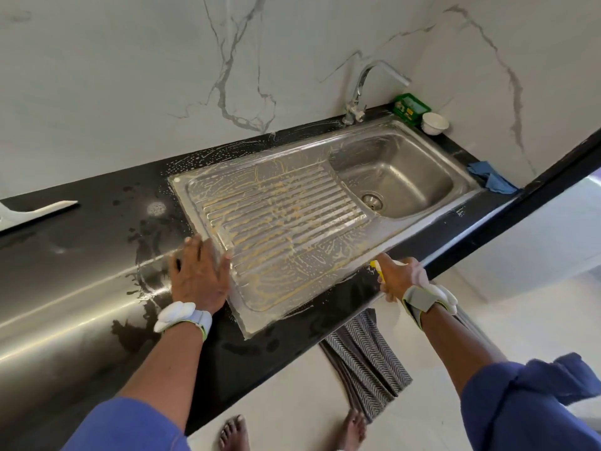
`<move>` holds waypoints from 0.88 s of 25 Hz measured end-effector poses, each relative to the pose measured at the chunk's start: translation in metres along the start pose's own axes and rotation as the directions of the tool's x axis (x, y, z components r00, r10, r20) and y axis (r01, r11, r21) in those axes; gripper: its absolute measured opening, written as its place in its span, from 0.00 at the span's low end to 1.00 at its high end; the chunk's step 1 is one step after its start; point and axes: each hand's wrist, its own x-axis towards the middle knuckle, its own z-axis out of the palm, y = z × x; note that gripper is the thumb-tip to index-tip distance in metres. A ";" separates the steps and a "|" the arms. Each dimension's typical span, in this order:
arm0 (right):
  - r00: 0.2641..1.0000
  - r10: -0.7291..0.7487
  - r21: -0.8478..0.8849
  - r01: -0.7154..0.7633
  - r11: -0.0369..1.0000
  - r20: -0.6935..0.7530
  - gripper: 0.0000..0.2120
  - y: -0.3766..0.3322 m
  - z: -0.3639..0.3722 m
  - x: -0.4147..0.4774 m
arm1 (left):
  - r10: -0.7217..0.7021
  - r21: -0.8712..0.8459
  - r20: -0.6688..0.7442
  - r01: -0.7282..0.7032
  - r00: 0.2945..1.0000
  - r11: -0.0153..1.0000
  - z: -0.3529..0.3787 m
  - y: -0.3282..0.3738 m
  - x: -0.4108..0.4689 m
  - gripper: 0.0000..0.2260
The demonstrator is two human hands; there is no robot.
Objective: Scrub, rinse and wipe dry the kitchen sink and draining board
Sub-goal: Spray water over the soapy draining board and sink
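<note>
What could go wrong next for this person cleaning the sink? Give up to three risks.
1. Bare feet on a glossy floor beside the wet counter: drips could cause a slip.
2. The left hand lies flat on the soapy draining board edge and may slide.
3. The spray bottle in the right hand may overshoot the counter.

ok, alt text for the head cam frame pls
A person's right hand grips a yellow-nozzled spray bottle at the front edge of a steel draining board streaked with yellowish cleaner, while the left hand rests flat at its left corner. The sink bowl and tap lie beyond.
</note>
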 end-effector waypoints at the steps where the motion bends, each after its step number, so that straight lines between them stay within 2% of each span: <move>1: 1.000 0.000 -0.006 0.000 1.000 0.031 0.24 0.003 -0.003 0.009 | -0.005 0.006 -0.015 0.005 1.000 1.000 0.003 0.017 -0.012 0.36; 6: 0.971 -0.001 0.029 -0.006 1.000 0.238 0.33 0.026 -0.023 0.067 | -0.008 -0.009 0.000 0.008 1.000 1.000 0.027 0.129 -0.059 0.34; 8: 0.960 -0.059 0.022 0.055 0.998 0.273 0.30 0.029 -0.045 0.084 | -0.015 -0.026 -0.043 0.014 0.999 1.000 0.047 0.191 -0.074 0.32; 10: 0.956 -0.154 0.030 0.151 0.988 0.249 0.21 0.030 -0.057 0.085 | -0.058 -0.044 -0.059 0.056 0.997 0.997 0.067 0.229 -0.081 0.30; 12: 0.936 -0.191 0.020 0.194 0.981 0.296 0.21 0.033 -0.071 0.095 | -0.142 -0.061 -0.060 0.138 0.988 0.988 0.086 0.261 -0.085 0.30; 14: 0.904 -0.212 -0.024 0.237 0.971 0.371 0.24 0.032 -0.078 0.106 | -0.209 -0.081 -0.084 0.202 0.974 0.976 0.095 0.282 -0.084 0.29; 19: 0.888 -0.254 -0.040 0.291 0.956 0.382 0.23 0.006 -0.077 0.131 | -0.293 -0.061 -0.162 0.287 0.942 0.956 0.115 0.311 -0.059 0.27; 22: 0.826 -0.227 -0.054 0.296 0.954 0.516 0.23 -0.021 -0.068 0.154 | -0.310 0.010 -0.144 0.315 0.940 0.949 0.124 0.315 -0.051 0.29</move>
